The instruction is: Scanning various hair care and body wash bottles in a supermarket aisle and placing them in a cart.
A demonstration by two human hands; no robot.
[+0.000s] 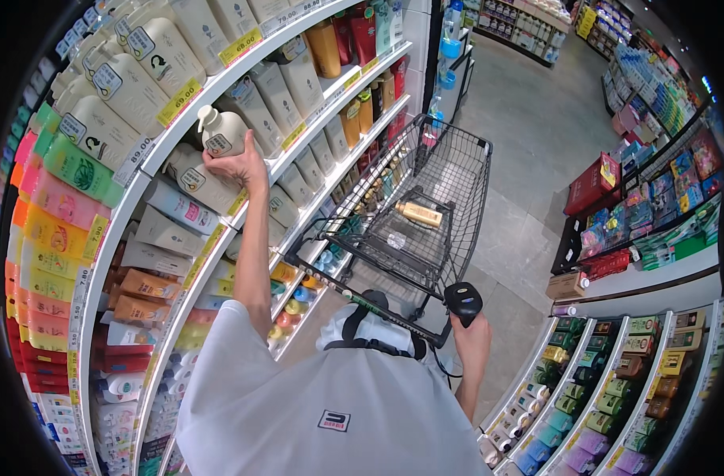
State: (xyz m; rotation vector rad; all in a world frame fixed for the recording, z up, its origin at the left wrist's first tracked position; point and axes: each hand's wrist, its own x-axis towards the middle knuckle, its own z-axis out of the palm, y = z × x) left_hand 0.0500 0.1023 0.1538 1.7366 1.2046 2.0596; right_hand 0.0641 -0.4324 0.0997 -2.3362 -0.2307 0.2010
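My left hand [243,163] is closed around the lower part of a cream pump bottle [224,134] at the shelf on the left, with similar cream bottles [198,181] just below it. In my right hand [472,333] is a black handheld barcode scanner [464,302], held beside the right end of the cart's handle. A black wire shopping cart [457,172] stands in front of me, and a gold-coloured bottle [421,214] lies on its side inside it. A dark cable hangs below the scanner.
Curved white shelves [142,172] full of bottles and tubes rise close on my left. More shelves of bottles [582,381] stand at the lower right. A red box [594,184] and a rack of colourful packs [665,190] are further up. Grey tiled floor [511,119] runs beyond the cart.
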